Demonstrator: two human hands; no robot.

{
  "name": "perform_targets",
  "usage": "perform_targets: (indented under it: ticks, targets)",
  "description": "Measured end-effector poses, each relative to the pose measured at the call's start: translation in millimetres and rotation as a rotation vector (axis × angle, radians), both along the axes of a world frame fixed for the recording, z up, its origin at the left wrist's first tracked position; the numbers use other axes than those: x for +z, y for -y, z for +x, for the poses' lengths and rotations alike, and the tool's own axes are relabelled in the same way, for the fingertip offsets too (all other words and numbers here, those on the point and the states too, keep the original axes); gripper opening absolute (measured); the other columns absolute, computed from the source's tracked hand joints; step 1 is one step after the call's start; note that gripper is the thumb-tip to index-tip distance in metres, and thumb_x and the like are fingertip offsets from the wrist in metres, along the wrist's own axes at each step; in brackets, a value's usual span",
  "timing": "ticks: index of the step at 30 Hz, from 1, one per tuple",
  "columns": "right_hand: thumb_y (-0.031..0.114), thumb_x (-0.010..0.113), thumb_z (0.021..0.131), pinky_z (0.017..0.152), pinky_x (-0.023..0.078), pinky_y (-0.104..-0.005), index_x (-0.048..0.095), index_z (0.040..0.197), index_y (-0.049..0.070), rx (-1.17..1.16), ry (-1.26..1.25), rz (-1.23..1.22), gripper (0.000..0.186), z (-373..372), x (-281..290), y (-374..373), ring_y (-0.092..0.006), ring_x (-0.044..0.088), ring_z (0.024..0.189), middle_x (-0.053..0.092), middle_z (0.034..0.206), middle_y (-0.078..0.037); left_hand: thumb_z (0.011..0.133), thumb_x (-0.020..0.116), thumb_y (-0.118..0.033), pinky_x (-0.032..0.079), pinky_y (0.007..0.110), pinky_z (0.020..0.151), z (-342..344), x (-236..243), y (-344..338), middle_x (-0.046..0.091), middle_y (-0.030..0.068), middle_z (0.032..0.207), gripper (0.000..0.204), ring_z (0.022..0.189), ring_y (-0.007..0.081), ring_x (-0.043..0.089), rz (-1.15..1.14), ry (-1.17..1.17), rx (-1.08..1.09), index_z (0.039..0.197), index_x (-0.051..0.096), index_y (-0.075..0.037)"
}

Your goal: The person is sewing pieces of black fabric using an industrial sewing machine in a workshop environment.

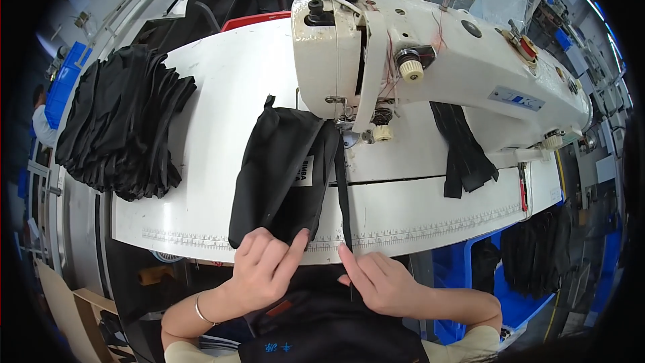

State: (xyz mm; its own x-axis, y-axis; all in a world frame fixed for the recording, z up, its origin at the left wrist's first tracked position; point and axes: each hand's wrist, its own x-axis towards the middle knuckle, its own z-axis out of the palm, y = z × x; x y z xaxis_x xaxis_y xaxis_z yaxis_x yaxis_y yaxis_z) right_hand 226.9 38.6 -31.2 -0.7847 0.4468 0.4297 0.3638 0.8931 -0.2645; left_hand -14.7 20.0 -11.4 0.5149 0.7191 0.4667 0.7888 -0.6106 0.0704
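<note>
A folded black fabric piece (275, 168) with a small white label lies on the white sewing table, its upper right edge at the needle area of a cream sewing machine (430, 47). My left hand (269, 265) rests on the fabric's near end, index finger stretched along its corner and the other fingers curled. From the needle area a narrow black strip (343, 195) runs toward me. Its lower part passes between the thumb and fingers of my right hand (376, 279), which pinches it at the table's front edge, the loose end hanging below.
A thick stack of black fabric pieces (127, 121) sits at the table's left. Short black straps (463, 151) lie under the machine arm. A printed ruler scale (416, 225) follows the front edge. Below right, a blue bin (450, 275) stands near more hanging black fabric (537, 249).
</note>
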Motion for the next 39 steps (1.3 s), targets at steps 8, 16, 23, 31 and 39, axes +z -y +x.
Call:
perform_targets:
  ticks: [8, 16, 23, 31, 39]
  targets:
    - [0.013, 0.058, 0.079, 0.095, 0.051, -0.0398, 0.064, 0.109, -0.008, -0.013, 0.104, 0.232, 0.037, 5.4, 0.0, 3.1, -0.0273, 0.063, 0.096, 0.062, 0.099, -0.015, 0.078, 0.056, 0.007, 0.048, 0.033, 0.088, -4.4, 11.2, -18.3, 0.067, 0.0176, 0.105, 0.029, 0.095, 0.0259, 0.066, -0.328, 0.640, 0.170, 0.105, 0.066, 0.004]
    - [0.008, 0.063, 0.076, 0.099, 0.050, -0.0421, 0.067, 0.099, -0.005, 0.140, 0.213, 0.252, 0.028, 13.8, -13.2, -4.5, -0.0330, 0.063, 0.107, 0.063, 0.105, -0.017, 0.094, 0.056, -0.008, 0.044, 0.023, 0.072, -47.3, 73.6, -140.8, 0.061, 0.0008, 0.086, 0.014, 0.081, 0.0081, 0.055, -0.492, 0.834, 0.345, 0.096, 0.066, 0.002]
    - [0.012, 0.058, 0.081, 0.100, 0.050, -0.0428, 0.066, 0.102, -0.006, 0.088, 0.151, 0.207, 0.030, 13.8, -21.7, -2.1, -0.0327, 0.063, 0.109, 0.063, 0.108, -0.017, 0.064, 0.067, -0.009, 0.047, 0.027, 0.068, 12.1, 21.4, -25.1, 0.064, 0.0061, 0.088, 0.030, 0.074, 0.0159, 0.059, 0.049, -0.248, -0.386, 0.091, 0.072, 0.001]
    - [0.013, 0.057, 0.082, 0.100, 0.049, -0.0424, 0.066, 0.102, -0.006, 0.082, 0.134, 0.200, 0.029, 16.7, -22.0, -2.1, -0.0320, 0.063, 0.109, 0.064, 0.110, -0.018, 0.070, 0.064, -0.007, 0.048, 0.030, 0.072, 23.1, -40.7, -4.5, 0.063, 0.0084, 0.088, 0.025, 0.074, 0.0159, 0.057, 0.003, -0.005, -0.234, 0.093, 0.070, 0.002]
    - [0.014, 0.056, 0.083, 0.101, 0.049, -0.0428, 0.066, 0.101, -0.005, 0.089, 0.160, 0.206, 0.028, 15.6, -20.0, -3.7, -0.0330, 0.063, 0.109, 0.064, 0.110, -0.019, 0.061, 0.062, -0.007, 0.047, 0.027, 0.064, 15.9, -14.3, -9.8, 0.065, 0.0101, 0.093, 0.038, 0.072, 0.0168, 0.056, -0.156, 0.190, -0.103, 0.098, 0.071, 0.002]
